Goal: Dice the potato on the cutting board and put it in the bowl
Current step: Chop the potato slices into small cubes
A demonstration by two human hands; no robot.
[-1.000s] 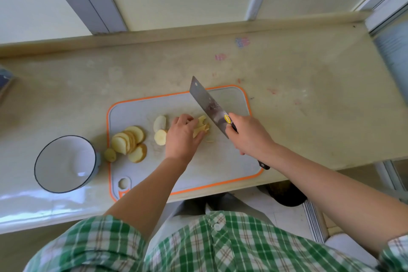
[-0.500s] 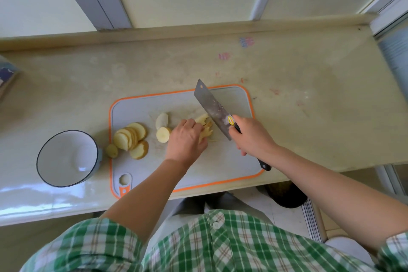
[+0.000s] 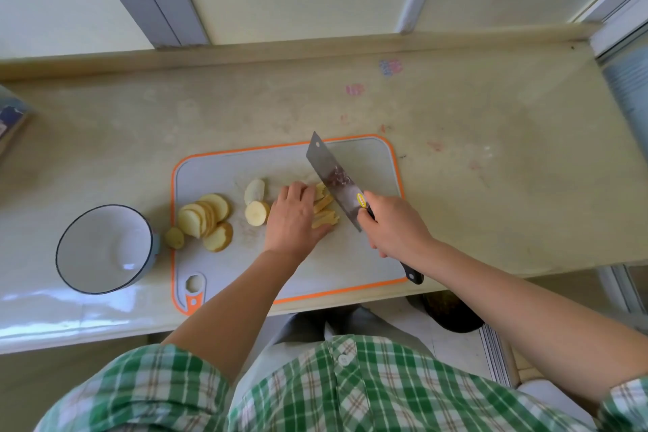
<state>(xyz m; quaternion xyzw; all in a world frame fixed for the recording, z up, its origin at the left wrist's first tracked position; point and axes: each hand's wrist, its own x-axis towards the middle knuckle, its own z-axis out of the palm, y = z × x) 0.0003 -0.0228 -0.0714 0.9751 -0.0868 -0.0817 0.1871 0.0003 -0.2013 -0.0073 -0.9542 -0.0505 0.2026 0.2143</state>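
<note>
White bowl [image 3: 101,245] sat just left of the cutting board [image 3: 371,158], potato slices [image 3: 205,216] lay on its left part, left hand [image 3: 292,217] clamped potato strips [image 3: 324,209] mid-board, cleaver [image 3: 333,179] blade stood just beside them, right hand [image 3: 392,228] gripped its handle.

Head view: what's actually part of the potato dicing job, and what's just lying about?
In the job: cutting board, cleaver in the right hand, potato strips held by the left hand, potato slices, bowl.
Lying about: box at far left, coloured marks on the counter, dark object below it.
</note>
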